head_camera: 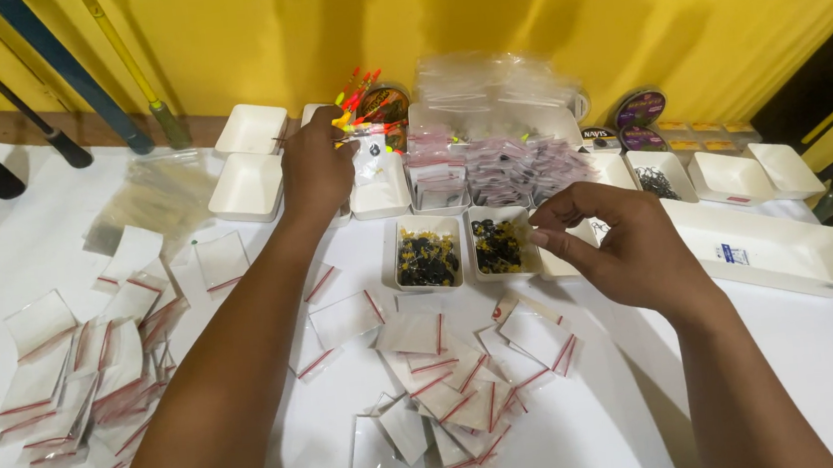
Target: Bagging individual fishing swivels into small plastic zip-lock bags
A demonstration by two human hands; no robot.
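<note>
My left hand (pixel 314 168) reaches far forward over the white table and pinches a thin fishing float with a bright tip, beside a bunch of orange and yellow floats (pixel 362 101). My right hand (pixel 626 243) hovers by a small white tray of black and yellow beads (pixel 500 245), thumb and forefinger pinched together; what they hold is too small to tell. A second bead tray (pixel 427 255) sits to its left. Several small clear zip bags with red strips (pixel 454 376) lie in front of me.
More zip bags (pixel 97 372) are heaped at the left. Empty white trays (pixel 250 186) stand at the back left, and a long white tray (pixel 790 252) at the right. Packed bags (pixel 506 171), line spools (pixel 638 107) and a hook tray (pixel 657 181) fill the back. Rod handles (pixel 67 144) lean on the yellow wall.
</note>
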